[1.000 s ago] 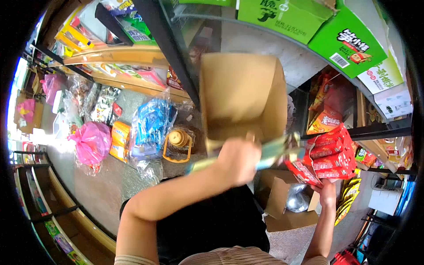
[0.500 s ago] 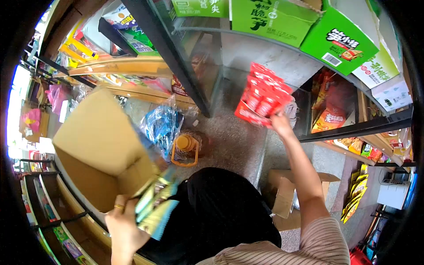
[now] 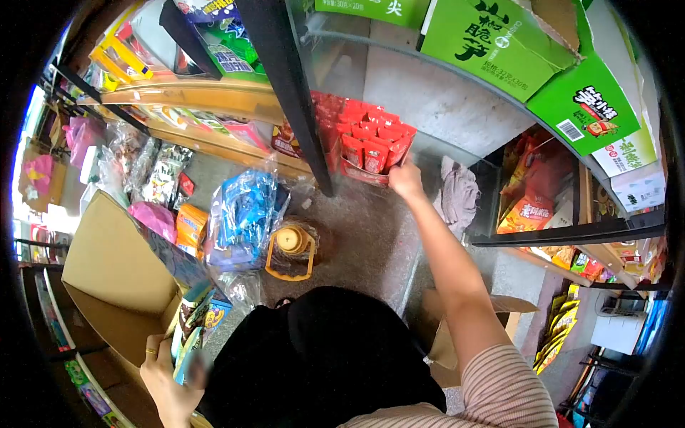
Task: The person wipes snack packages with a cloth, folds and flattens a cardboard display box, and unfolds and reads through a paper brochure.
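My right hand (image 3: 405, 180) is closed on the edge of a red open-topped box (image 3: 365, 175) filled with several small red snack packets (image 3: 378, 135). The box is beside a black shelf post (image 3: 289, 85), above the floor or low shelf; whether it rests on anything I cannot tell. At lower left, my left hand (image 3: 170, 378) is wrapped round a few pale green, blue and yellow snack packets (image 3: 191, 335). They are beside an open cardboard box (image 3: 118, 264), which shows no contents from here. A dark blur covers part of the left hand's fingers.
Green snack cartons (image 3: 492, 50) line the shelf above. On the floor are a large bottle with an orange handle (image 3: 291, 257), a plastic-wrapped blue bundle (image 3: 246, 214) and another cardboard box (image 3: 446, 339). A grey cloth (image 3: 458, 192) lies right of my right hand.
My right hand has carried the red box left, toward the black post, and the box is now more upright. My left hand and its packets have moved down and left. The view has shifted slightly.
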Motion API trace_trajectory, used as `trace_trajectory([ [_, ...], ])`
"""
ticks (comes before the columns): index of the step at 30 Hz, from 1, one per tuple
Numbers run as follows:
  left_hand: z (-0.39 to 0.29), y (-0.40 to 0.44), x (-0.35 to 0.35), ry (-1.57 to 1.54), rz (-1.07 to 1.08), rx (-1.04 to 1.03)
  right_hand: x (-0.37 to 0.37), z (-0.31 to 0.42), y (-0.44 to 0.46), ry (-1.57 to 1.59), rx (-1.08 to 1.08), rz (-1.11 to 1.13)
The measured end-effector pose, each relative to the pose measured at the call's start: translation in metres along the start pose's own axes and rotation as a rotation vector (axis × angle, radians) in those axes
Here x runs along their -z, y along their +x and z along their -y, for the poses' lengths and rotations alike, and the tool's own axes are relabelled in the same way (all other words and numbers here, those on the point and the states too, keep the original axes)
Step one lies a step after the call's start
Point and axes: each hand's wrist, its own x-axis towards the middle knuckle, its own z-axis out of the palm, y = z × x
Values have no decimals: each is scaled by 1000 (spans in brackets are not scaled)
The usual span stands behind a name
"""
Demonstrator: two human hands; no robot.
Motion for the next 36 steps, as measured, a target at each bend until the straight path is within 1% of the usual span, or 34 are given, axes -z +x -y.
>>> trace_trajectory([
  [3, -1, 5, -3, -30, 16, 20, -2, -6, 2, -9, -31, -10],
  [4, 7, 8, -5, 17, -9, -111, -4, -11, 5, 41, 6, 7],
  [6, 6, 11, -8, 10, -21, -121, 0, -9, 5, 105, 57, 70],
  [7, 4, 13, -9, 3, -39, -125, 5, -10, 2, 104, 51, 63],
  [8, 3, 16, -9, -2, -38, -133, 17, 10, -15, 233, -32, 152],
  [9, 3, 18, -9, 5, -47, -185, 26, 20, -27, 361, -115, 242],
  [10, 3, 20, -9, 11, -57, -235, 29, 13, -29, 383, -134, 275],
  [11, 5, 20, -10, 2, -54, -237, 30, 4, -30, 376, -136, 270],
  [13, 7, 19, -9, 61, -49, -183, 28, -21, -33, 234, 30, 134],
  [14, 6, 18, -9, -27, -35, -45, 30, -38, -36, 278, 26, 122],
  [15, 19, 18, -16, -50, -96, -134, 41, -45, -43, 266, 27, 125],
  [17, 42, 9, -27, -128, -110, -13, 66, -58, -54, -296, 300, -194],
  [18, 45, 9, -28, -26, -186, -178, 75, -66, -55, -399, 334, -314],
  [19, 59, -2, -32, -116, -77, 5, 85, -74, -52, -502, 379, -437],
  [20, 83, -14, -42, 2, -126, -9, 92, -87, -44, -581, 358, -478],
  [21, 102, -24, -53, 125, -172, -18, 97, -98, -35, -622, 298, -447],
  [23, 110, -30, -67, 54, -159, 200, 103, -111, -27, -611, 245, -357],
  [24, 112, -29, -69, -65, -98, 329, 105, -110, -20, -627, 263, -344],
  [26, 113, -23, -71, -276, -5, 610, 110, -110, -15, -725, 82, -47],
  [27, 130, -30, -81, -198, -13, 550, 113, -113, -12, -763, 83, -33],
  [28, 152, -42, -90, -43, -28, 331, 113, -117, -8, -786, 103, -59],
  [29, 163, -48, -98, 39, -21, 218, 109, -118, -8, -802, 126, -86],
  [30, 172, -54, -102, 68, -15, 163, 106, -116, -8, -830, 114, -67],
  [31, 178, -58, -109, 59, -44, 201, 102, -116, -9, -849, 116, -57],
  [33, 182, -60, -121, 37, -103, 275, 91, -108, -13, -990, 86, -122],
  [34, 182, -62, -121, 101, -105, 269, 88, -103, -17, -1020, 70, -123],
  [36, 184, -59, -114, 119, -61, 252, 86, -104, -16, -1063, 54, -130],
])
